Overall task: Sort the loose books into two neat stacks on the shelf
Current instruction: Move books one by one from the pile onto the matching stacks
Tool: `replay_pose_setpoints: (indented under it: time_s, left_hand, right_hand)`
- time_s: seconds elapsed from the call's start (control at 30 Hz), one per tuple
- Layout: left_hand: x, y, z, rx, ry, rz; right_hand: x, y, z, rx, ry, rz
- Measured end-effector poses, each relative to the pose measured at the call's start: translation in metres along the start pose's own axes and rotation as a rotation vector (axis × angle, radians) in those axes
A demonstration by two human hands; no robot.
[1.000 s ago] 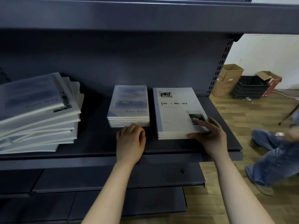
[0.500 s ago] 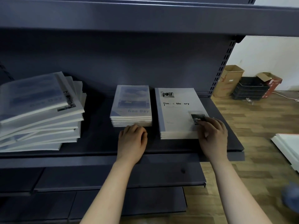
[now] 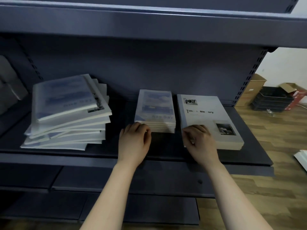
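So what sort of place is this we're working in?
Likely a shop stockroom or retail back area, not certain: dark metal display shelving with slotted uprights, stacks of identical Fine Day books, and cardboard boxes beside black crates on the floor.

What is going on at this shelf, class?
A person is sorting books on a dark shelf. Two neat stacks sit side by side. The left hand has its curled fingers against the front of the small stack. The right hand curls over the near left corner of the large stack. A messy pile at the left is not yet sorted.
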State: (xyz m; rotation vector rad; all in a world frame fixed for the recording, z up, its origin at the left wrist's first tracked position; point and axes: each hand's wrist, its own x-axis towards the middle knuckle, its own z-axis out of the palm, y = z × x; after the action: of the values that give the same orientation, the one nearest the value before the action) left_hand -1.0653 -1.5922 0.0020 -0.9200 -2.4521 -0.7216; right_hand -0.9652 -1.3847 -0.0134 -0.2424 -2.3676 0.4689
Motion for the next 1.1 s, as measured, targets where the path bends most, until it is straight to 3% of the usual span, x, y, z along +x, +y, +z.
replay_pose_setpoints:
  time_s: [0.4,0.67,0.9,1.1]
  left_hand:
    - [0.032,-0.046,-0.090,-0.029,0.245,-0.001]
    - [0.039,-0.119,-0.133,0.167,0.340,-0.244]
    - [0.039,-0.172,-0.142,0.232,0.220,-0.394]
    - [0.046,-0.169,-0.146,0.236,0.122,-0.568]
  right_hand:
    - [0.009,-0.067,0.054,0.087,-0.133,-0.019]
    - [0.012,-0.092,0.082,0.069,-0.191,-0.020]
    - [0.018,-0.100,0.095,0.025,-0.204,-0.027]
    - [0.018,-0.097,0.098,0.004,-0.227,-0.014]
